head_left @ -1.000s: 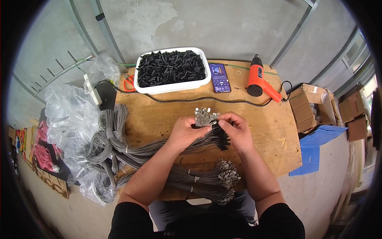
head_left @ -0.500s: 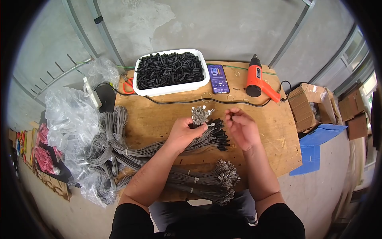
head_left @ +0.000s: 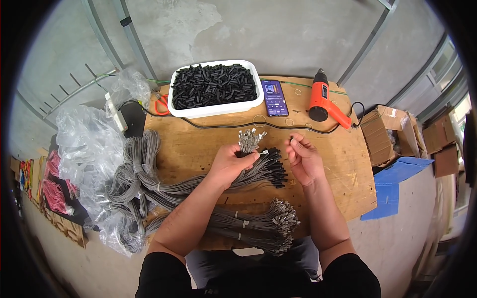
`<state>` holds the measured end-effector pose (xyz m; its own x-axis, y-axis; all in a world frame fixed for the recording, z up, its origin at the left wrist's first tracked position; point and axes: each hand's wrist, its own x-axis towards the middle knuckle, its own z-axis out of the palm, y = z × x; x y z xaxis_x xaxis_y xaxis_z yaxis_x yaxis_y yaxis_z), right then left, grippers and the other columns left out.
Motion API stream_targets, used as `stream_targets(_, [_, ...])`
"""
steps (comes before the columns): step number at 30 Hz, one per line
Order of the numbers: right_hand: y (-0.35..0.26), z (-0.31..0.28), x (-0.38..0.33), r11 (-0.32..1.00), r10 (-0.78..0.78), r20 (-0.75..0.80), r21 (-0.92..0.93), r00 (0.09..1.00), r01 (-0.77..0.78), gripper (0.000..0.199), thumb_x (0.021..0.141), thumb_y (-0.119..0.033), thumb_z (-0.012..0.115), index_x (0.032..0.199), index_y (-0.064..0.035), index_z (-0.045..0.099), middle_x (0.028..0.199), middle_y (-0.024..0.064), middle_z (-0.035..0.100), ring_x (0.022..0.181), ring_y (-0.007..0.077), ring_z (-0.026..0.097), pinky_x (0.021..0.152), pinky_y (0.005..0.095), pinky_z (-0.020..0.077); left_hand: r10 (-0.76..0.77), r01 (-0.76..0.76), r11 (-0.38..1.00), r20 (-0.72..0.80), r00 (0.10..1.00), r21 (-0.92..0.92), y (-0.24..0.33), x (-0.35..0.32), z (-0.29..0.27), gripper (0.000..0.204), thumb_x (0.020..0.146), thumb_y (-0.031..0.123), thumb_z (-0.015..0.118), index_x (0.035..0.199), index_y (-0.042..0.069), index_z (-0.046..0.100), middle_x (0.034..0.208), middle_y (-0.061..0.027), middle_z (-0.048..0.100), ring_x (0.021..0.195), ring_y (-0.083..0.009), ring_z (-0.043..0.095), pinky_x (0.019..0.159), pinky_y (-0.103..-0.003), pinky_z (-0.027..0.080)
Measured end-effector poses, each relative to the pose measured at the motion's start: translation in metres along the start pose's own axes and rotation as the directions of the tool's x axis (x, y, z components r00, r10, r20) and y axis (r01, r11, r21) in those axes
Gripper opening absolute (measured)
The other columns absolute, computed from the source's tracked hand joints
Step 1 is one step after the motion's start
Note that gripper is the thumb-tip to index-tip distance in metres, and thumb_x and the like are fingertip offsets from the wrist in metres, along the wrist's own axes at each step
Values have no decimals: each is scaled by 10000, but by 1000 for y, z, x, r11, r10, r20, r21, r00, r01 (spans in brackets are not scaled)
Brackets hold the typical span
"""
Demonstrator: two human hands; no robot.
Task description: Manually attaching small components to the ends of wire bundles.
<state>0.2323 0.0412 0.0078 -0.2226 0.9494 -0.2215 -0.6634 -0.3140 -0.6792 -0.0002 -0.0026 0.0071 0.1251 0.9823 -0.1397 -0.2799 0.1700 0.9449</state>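
My left hand [head_left: 231, 163] is closed round a bundle of grey wires, whose bare metal terminals [head_left: 251, 141] fan upward above the thumb. One terminal points off to the right past the thumb tip. To the right of it, my right hand [head_left: 305, 160] pinches a small dark piece between thumb and forefinger, seemingly a short black tube; the fingers mostly cover it. Between the hands and slightly lower, wire ends with black sleeves [head_left: 276, 169] lie on the wooden table [head_left: 343, 164]. Nearer me rest tied bundles of grey wire with uncovered metal terminals [head_left: 284, 218].
A white tub [head_left: 213, 111] full of short black tubes stands at the back, beside a phone [head_left: 275, 99]. An orange heat gun [head_left: 320, 97] lies at the back right, its black cord [head_left: 223, 127] crossing the table. Clear plastic bags [head_left: 89, 144] and coiled grey wires [head_left: 134, 164] are at left.
My right hand's fingers have turned and drawn together into a clearer upright pinch, about where they were. My left hand keeps its hold on the wires, almost still.
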Motion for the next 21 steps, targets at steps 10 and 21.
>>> stream_targets(10, [17,21,-16,760,-192,202,-589,960,275,118,922,8,655,1037,27,669,892,70,706,726,110,663,624,220,521,27,-27,1000,7,1000,-10,0,1,-1,90,869,33,715,931,-3,660,792,-18,628,663,-91,553,616,-245,437])
stream_targets(21, [26,20,-16,805,-208,244,-508,947,307,145,885,69,670,1023,28,693,944,88,718,818,113,677,725,231,559,40,-40,999,28,999,21,-4,2,-4,129,867,82,726,933,-12,667,793,-15,639,670,-74,560,610,-232,445])
